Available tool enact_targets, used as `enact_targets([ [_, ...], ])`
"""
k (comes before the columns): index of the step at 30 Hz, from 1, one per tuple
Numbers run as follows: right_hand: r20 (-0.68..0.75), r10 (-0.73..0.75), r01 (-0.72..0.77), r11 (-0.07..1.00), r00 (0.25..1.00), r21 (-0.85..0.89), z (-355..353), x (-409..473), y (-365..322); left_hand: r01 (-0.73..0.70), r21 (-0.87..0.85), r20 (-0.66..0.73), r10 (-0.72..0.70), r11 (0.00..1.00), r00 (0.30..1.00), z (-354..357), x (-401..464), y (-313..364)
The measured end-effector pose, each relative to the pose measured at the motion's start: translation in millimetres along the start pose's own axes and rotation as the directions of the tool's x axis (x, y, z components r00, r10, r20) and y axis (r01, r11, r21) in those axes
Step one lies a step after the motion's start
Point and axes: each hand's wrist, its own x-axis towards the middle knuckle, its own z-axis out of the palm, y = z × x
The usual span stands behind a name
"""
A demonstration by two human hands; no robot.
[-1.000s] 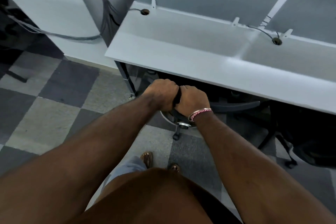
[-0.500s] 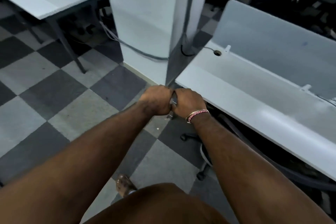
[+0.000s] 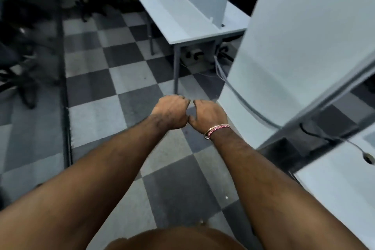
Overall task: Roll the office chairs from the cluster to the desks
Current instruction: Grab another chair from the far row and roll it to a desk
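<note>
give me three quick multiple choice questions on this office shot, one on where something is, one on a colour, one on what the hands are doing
1. Where do the dark office chairs stand?
A. at the left edge
B. on the long white desk
C. beside the right hand

2. What colours are the floor tiles?
A. red and white
B. light and dark grey checks
C. plain green

3. How are the left hand and right hand?
A. gripping a chair back
B. flat on the desk
C. fingers curled, holding nothing

Answers: 1 A, the chairs cluster along the left, apart from the long white desk. 2 B, grey squares alternate across the floor. 3 C, both hands hang over bare floor with nothing between them.
</note>
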Motion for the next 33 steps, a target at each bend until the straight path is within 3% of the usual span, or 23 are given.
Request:
enact_targets([
  [6,-0.002,-0.186,0.186,0.982,0.983,0.010,16,142,-38,0.209,0.015,-0.025,-0.208,0.978,0.978,-3,65,-100],
  [17,-0.036,-0.499,0.498,0.867,0.866,-0.015,17,418,-56,0.483,0.067,-0.079,-0.478,0.873,0.875,-31,242,-255],
  [26,-0.045,-0.558,0.558,0.830,0.829,-0.004,50,610,-87,0.558,0.096,-0.102,-0.550,0.824,0.829,-30,370,-385],
  [33,-0.056,-0.567,0.569,0.822,0.822,0.025,79,803,-138,0.527,0.164,-0.089,-0.520,0.834,0.850,-31,503,-547],
])
